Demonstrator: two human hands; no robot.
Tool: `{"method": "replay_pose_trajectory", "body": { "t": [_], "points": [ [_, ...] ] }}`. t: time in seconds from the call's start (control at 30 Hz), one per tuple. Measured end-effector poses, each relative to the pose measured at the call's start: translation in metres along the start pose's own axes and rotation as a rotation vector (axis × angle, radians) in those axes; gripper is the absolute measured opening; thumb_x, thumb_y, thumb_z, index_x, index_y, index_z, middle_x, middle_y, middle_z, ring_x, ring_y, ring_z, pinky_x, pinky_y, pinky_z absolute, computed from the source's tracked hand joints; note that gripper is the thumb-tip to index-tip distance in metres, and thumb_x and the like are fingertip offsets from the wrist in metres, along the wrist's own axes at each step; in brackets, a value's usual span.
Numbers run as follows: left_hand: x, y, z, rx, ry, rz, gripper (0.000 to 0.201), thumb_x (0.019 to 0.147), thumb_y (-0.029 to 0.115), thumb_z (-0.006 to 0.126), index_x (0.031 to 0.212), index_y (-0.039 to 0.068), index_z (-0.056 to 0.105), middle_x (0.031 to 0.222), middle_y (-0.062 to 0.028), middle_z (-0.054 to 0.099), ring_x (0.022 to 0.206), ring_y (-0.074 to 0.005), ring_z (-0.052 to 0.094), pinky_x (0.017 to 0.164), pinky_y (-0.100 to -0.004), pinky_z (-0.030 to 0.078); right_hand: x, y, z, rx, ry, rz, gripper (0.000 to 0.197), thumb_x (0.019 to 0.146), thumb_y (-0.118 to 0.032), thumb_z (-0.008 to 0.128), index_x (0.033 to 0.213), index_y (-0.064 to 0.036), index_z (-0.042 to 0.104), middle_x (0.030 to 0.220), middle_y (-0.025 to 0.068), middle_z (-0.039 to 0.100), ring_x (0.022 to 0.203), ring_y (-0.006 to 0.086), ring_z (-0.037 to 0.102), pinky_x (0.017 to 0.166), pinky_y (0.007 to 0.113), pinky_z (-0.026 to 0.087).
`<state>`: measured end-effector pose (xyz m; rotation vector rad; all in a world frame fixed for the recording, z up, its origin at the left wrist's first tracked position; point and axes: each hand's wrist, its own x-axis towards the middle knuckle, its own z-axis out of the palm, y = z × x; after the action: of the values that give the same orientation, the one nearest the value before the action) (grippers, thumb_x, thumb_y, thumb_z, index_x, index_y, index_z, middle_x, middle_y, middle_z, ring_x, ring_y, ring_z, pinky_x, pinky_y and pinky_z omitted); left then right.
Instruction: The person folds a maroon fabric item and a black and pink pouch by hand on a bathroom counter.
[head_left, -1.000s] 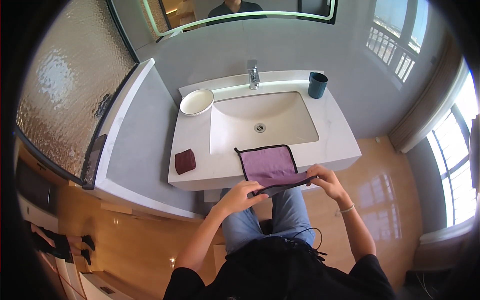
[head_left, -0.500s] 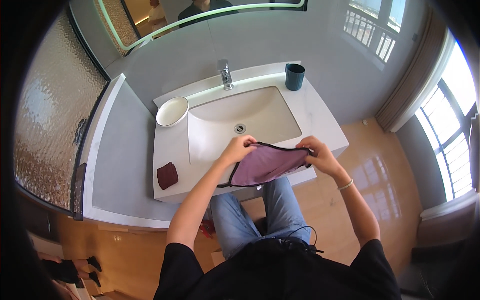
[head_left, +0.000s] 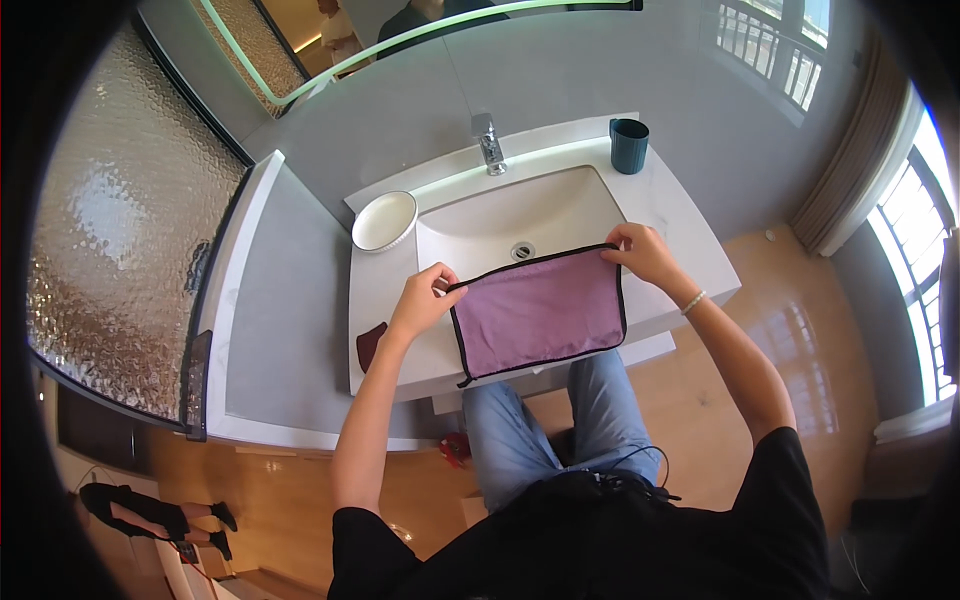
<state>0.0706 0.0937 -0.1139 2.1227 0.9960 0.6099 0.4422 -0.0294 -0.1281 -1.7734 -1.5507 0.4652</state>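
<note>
A rectangular purple cloth (head_left: 540, 312) with black edging hangs spread out in front of the sink's near edge. Its upper left corner is pinched in my left hand (head_left: 425, 300), its upper right corner in my right hand (head_left: 643, 254). Behind the cloth lies the white sink basin (head_left: 480, 222), with the drain (head_left: 521, 251) just above the cloth's top edge. My left forearm partly covers a folded dark red cloth (head_left: 370, 345) on the counter.
A chrome faucet (head_left: 490, 148) stands behind the basin. A white ribbed bowl (head_left: 384, 221) sits on the counter's left, a dark teal mug (head_left: 629, 146) at its back right. A textured glass panel (head_left: 110, 220) is at left; another person (head_left: 160, 515) is at lower left.
The purple cloth has gone from slack and folded to stretched wide between my hands. My left hand has shifted left in relation to the sink, and my right hand has risen.
</note>
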Motion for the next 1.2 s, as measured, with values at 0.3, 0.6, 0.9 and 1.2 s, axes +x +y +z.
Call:
{"method": "replay_pose_trajectory", "body": {
  "t": [0.3,0.6,0.9,1.2],
  "points": [
    [-0.010,-0.021,-0.025,-0.173,0.097,-0.075,0.024,0.087,0.018,0.078,0.092,0.003,0.059,0.084,-0.0013,0.064,0.071,-0.0068,0.056,0.064,-0.0248,0.045,0.027,-0.019,0.007,0.094,-0.012,-0.146,0.019,0.080,-0.013,0.074,0.094,0.0005,0.071,0.086,0.0135,0.071,0.079,0.0265,0.068,0.075,0.036,0.054],
    [-0.049,-0.016,-0.015,0.147,-0.057,0.160,0.016,0.082,0.010,0.076,0.086,0.002,0.062,0.095,-0.0050,0.071,0.086,-0.0221,0.066,0.078,-0.0340,0.050,-0.021,-0.021,-0.003,0.048,-0.227,-0.328,0.013,0.081,-0.011,0.074,0.092,-0.0049,0.074,0.095,0.0078,0.071,0.088,0.0252,0.066,0.075,0.035,0.054],
    [-0.098,-0.028,0.019,0.398,0.071,0.393,0.015,0.080,0.014,0.077,0.084,0.006,0.065,0.107,-0.0017,0.067,0.100,-0.0239,0.064,0.085,-0.0385,0.050,-0.046,0.007,0.018,-0.115,-0.155,-0.563,0.011,0.079,-0.008,0.077,0.090,-0.0047,0.074,0.094,0.0073,0.069,0.091,0.0265,0.064,0.079,0.037,0.054],
    [-0.093,-0.027,0.027,0.297,0.219,0.372,0.011,0.080,0.010,0.076,0.087,0.004,0.072,0.092,-0.0056,0.068,0.088,-0.0260,0.065,0.076,-0.0381,0.053,-0.014,-0.025,0.019,-0.009,0.081,-0.427,0.012,0.081,-0.006,0.075,0.092,-0.0024,0.073,0.090,0.0094,0.068,0.075,0.0267,0.064,0.067,0.036,0.052]
  ]
}}
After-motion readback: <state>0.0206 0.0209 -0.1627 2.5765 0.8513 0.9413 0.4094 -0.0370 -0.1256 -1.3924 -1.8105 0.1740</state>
